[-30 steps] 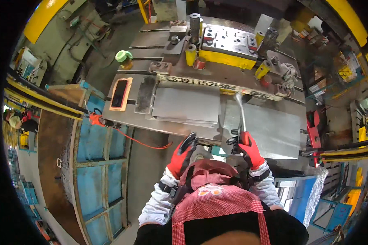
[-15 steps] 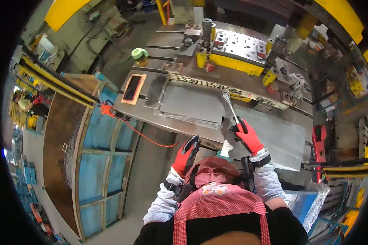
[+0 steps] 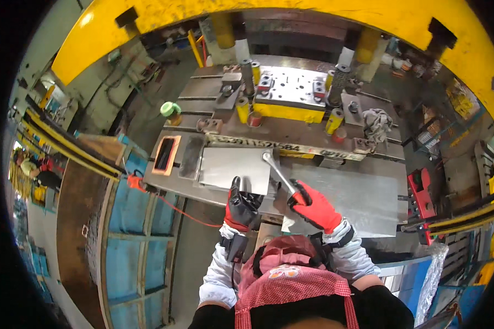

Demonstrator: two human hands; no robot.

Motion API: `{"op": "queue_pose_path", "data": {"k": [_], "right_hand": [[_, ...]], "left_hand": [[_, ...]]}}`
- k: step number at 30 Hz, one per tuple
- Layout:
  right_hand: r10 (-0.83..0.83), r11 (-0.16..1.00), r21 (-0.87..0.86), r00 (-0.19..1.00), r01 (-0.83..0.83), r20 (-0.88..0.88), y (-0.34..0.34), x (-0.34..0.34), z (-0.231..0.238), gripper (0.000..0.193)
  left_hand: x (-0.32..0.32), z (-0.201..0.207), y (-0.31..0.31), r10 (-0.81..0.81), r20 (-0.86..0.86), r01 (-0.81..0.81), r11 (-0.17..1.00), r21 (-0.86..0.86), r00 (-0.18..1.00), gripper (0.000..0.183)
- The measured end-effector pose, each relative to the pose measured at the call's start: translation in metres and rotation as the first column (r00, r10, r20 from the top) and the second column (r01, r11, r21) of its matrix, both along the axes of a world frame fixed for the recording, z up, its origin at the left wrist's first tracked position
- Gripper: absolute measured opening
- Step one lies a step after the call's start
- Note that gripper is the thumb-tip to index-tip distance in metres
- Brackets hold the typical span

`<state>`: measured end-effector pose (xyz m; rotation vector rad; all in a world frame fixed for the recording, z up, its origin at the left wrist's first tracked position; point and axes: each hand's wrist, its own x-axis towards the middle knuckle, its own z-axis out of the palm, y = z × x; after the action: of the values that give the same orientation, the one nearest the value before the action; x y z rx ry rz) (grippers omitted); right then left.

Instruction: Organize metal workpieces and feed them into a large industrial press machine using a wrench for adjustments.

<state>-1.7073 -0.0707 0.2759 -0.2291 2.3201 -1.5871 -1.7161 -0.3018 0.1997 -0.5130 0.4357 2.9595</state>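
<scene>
My right hand (image 3: 316,206), in a red glove with black fingers, is closed round the handle of a silver tool (image 3: 280,174) with a round head. That head rests at the right part of the top grey metal sheet (image 3: 233,164), which lies over a stack of similar sheets. At the sheet's near edge is my left hand (image 3: 242,207), gloved alike, black palm showing. Its thumb lies over the edge; the other fingers are partly hidden, seemingly under it. A larger grey metal sheet (image 3: 346,192) lies to the right, beyond my right hand.
A die block with a yellow base (image 3: 288,112) stands at the back between posts. A dark phone-like slab (image 3: 164,153) and a green-lidded jar (image 3: 170,109) sit left. Nearer left is a blue-panelled crate (image 3: 129,219). A grey rag (image 3: 377,125) lies back right.
My left hand has moved up to the sheet's near edge and taken hold of it. The top sheet looks brighter and slightly raised. The view has shifted.
</scene>
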Motion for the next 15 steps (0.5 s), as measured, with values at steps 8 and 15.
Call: {"op": "queue_pose_path", "data": {"k": [8, 15], "right_hand": [[0.107, 0.994, -0.042, 0.993, -0.105, 0.056, 0.031, 0.027, -0.014, 0.061], [0.158, 0.980, -0.133, 0.984, -0.146, 0.085, 0.038, 0.045, -0.028, 0.061]], "left_hand": [[0.017, -0.105, -0.027, -0.140, -0.191, -0.159, 0.211, -0.964, 0.972, 0.025], [0.036, -0.101, -0.055, -0.332, 0.004, 0.310, 0.877, -0.367, 0.943, 0.021]]}}
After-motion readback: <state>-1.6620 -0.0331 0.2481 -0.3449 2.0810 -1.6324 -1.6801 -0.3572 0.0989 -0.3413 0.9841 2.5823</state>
